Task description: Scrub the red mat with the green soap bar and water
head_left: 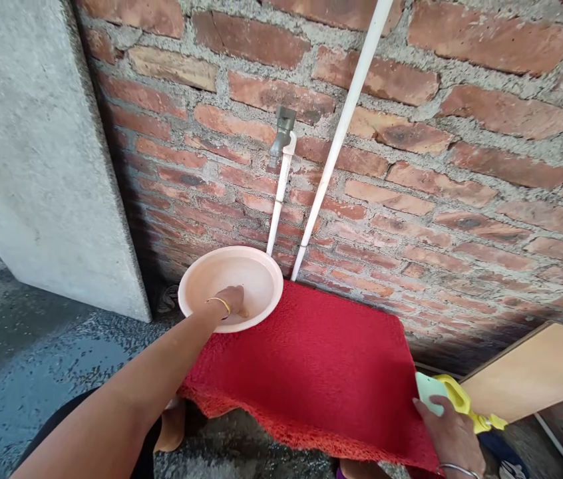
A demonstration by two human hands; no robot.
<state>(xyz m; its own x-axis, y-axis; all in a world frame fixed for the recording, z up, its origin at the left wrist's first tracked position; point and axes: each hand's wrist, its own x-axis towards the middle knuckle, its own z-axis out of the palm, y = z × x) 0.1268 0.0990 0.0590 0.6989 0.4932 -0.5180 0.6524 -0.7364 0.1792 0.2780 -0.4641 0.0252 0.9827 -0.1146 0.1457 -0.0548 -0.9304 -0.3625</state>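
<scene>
My left hand [231,299] reaches down into a pale pink basin [230,253], its fingers hidden below the knuckles by the hand itself and what looks like water. A yellow bangle circles that wrist. The basin rests on the far left corner of a red textured cloth [311,359] draped over a low surface. At the cloth's right edge, my right hand [448,426] is closed on a pale green flat piece [430,391], with the thumb on its near side. Just beyond it lies a yellow plastic object [454,394], whose kind I cannot make out.
A brick wall [401,193] rises behind the cloth, carrying white pipes [336,143] and a grey tap-like fitting [283,133]. To the left stands a concrete slab [56,166] on wet floor [52,392]. A tan board [541,372] leans at the right.
</scene>
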